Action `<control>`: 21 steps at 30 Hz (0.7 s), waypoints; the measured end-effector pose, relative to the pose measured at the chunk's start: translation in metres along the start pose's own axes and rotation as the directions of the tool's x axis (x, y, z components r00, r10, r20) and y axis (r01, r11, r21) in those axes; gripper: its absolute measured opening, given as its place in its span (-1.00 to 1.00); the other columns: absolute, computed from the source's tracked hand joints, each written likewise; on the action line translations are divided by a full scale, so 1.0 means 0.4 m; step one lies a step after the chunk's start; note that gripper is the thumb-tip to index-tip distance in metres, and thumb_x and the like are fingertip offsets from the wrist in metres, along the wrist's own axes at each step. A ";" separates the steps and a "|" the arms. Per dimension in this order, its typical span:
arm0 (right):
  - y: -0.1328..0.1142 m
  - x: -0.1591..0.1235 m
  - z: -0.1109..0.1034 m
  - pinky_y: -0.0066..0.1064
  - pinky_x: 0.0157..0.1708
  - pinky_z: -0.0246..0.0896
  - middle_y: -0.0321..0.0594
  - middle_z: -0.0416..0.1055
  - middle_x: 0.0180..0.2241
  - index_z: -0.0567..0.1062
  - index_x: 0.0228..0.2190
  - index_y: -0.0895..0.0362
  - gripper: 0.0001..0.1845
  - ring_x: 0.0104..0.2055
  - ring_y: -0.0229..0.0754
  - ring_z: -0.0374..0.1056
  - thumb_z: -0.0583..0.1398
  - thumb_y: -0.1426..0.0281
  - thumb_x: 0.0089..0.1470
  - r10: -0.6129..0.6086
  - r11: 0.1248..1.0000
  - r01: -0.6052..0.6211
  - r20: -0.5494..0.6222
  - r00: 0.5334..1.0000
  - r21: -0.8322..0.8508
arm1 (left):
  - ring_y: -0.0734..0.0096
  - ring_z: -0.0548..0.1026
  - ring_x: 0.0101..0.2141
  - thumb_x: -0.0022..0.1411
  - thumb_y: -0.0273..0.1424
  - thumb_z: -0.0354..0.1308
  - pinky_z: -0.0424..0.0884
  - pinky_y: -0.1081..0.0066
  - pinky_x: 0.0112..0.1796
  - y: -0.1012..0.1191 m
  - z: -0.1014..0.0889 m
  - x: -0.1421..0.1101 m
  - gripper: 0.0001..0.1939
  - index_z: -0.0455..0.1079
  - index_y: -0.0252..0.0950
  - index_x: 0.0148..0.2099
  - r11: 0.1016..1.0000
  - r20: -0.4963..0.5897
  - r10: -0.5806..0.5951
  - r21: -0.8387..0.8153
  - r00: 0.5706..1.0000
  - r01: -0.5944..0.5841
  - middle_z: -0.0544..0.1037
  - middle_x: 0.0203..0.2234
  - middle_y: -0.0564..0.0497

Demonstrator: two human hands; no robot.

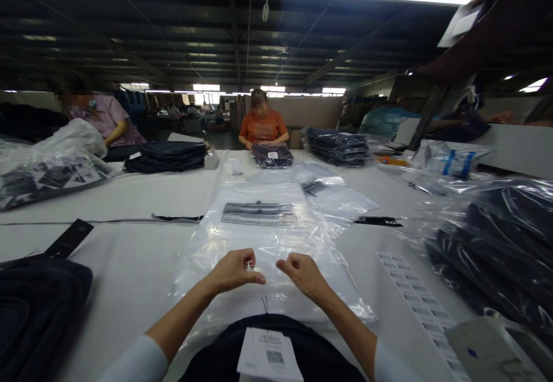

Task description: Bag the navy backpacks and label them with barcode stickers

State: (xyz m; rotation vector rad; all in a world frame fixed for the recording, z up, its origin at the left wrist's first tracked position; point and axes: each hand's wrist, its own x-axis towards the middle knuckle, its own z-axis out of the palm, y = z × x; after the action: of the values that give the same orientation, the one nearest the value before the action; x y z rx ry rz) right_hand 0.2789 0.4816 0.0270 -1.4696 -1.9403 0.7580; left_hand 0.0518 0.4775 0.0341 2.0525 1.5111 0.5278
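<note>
A stack of clear plastic bags (259, 238) with a printed warning panel lies in front of me. My left hand (233, 269) is over its near part, fingers curled and thumb stretched out apart from them; I see nothing in it. Facing it, my right hand (305, 272) is closed, thumb against the bent fingers. Whether film is caught in it is hidden. Below my hands, at the front edge, is a dark backpack-like bag (203, 365), only partly in view. White hang tags (270, 353) with a square code lie on it, and a thin dark string loop stands above them.
Wrapped dark bags (496, 255) and a label sheet (417, 304) lie right; another dark bag (43, 307) with a black tag is left. Across the table a person in orange (264, 125) handles a wrapped bag (272, 156). Another person (103, 117) works at far left.
</note>
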 end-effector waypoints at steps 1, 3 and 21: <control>-0.001 0.000 -0.003 -0.49 -0.54 -0.02 -0.44 0.16 -0.66 0.21 -0.66 0.10 -0.58 -0.56 -0.32 0.11 0.22 0.12 -0.04 -0.005 1.000 0.005 -0.007 1.000 -0.010 | 0.42 0.34 -0.48 0.12 -0.02 0.11 0.20 0.48 -0.51 -0.004 0.002 -0.004 -0.61 0.39 -0.28 -0.31 1.000 0.013 -0.009 -0.015 1.000 0.009 0.42 -0.49 0.09; -0.006 -0.002 -0.007 -0.48 -0.53 -0.02 -0.44 0.20 -0.64 0.22 -0.64 0.09 -0.59 -0.55 -0.31 0.15 0.28 0.15 -0.09 -0.045 0.995 0.044 -0.007 0.999 -0.085 | 0.41 0.37 -0.44 0.15 -0.03 0.11 0.26 0.47 -0.48 -0.012 0.006 -0.009 -0.61 0.39 -0.30 -0.27 0.998 0.012 -0.043 -0.035 0.999 0.043 0.44 -0.43 0.07; 0.203 -0.147 -0.204 -0.42 -0.44 0.28 -0.21 0.49 -0.46 0.55 -0.44 0.12 -0.94 -0.38 -0.13 0.42 0.27 0.40 -0.05 0.412 0.909 -0.397 -0.131 0.902 0.129 | 0.51 0.39 -0.55 0.02 -0.56 0.23 0.37 0.50 -0.48 -0.233 -0.118 -0.177 -0.82 0.26 -0.29 -0.39 0.481 -0.112 -0.600 -0.841 0.792 0.246 0.30 -0.59 0.13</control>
State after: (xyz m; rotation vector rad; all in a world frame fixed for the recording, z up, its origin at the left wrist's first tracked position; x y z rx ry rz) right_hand 0.4039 0.4507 0.0150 -1.8380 -1.4733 0.8744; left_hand -0.0668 0.4403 0.0129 0.8192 1.5192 1.2016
